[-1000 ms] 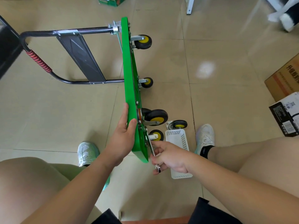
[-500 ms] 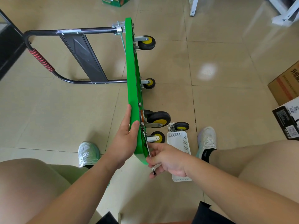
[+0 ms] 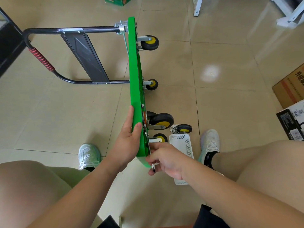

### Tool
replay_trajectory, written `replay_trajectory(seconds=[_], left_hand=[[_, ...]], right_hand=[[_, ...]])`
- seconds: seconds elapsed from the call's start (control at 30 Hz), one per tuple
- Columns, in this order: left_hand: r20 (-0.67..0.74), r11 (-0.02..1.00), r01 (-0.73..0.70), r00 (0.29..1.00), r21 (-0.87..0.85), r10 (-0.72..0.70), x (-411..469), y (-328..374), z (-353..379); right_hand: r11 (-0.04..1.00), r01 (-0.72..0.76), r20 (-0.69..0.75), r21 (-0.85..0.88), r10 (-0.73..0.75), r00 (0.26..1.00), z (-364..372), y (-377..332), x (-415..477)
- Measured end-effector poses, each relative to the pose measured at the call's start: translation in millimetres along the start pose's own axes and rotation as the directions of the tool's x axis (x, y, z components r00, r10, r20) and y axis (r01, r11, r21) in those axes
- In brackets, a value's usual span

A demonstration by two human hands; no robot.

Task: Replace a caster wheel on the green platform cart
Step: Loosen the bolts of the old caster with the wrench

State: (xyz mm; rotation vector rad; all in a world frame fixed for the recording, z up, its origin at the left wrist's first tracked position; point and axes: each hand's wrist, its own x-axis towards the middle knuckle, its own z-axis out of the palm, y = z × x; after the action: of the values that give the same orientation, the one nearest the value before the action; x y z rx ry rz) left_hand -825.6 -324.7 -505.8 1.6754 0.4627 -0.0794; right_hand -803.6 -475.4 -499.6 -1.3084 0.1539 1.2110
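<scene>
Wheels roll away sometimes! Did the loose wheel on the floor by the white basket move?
No. The loose wheel still lies at the far end of the white basket, just left of the floor tile seam, as in the earlier pictures.

- Bright, even daylight fills the scene, and colours look saturated.
- A soft white glare spot lies on the glossy floor tiles (image 3: 230, 104) at two o'clock, with streaky reflections toward one o'clock.
- Shadows are faint and soft-edged.
- The green platform cart (image 3: 134, 79) at the centre is sharp.
- Wide-angle distortion bows the edges and stretches the thighs (image 3: 24, 186) at five and seven o'clock.
</scene>
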Motion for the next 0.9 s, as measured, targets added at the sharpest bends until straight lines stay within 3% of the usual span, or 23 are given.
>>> replay_trajectory(seconds=[0.2,0.4,0.9], left_hand=[[0.005,1.0,-0.002,1.0,-0.023,0.002,0.0,1.3,1.8],[-0.003,1.0,-0.013,1.0,-0.003,0.013,0.0,0.1,3.5],[-0.027,0.997,-0.03,0.999,0.078,0.033,-0.2,-4.9,4.5]], right_hand=[[1.0,-0.008,0.117,0.01,0.007,0.993,-9.7,-1.0,0.0],[0.997,-0.042,0.069,0.067,0.037,0.997,-6.2,1.7,3.3],[0.983,-0.161,-0.059,-0.088,0.156,0.986,3.1,-2.0,14.2]])
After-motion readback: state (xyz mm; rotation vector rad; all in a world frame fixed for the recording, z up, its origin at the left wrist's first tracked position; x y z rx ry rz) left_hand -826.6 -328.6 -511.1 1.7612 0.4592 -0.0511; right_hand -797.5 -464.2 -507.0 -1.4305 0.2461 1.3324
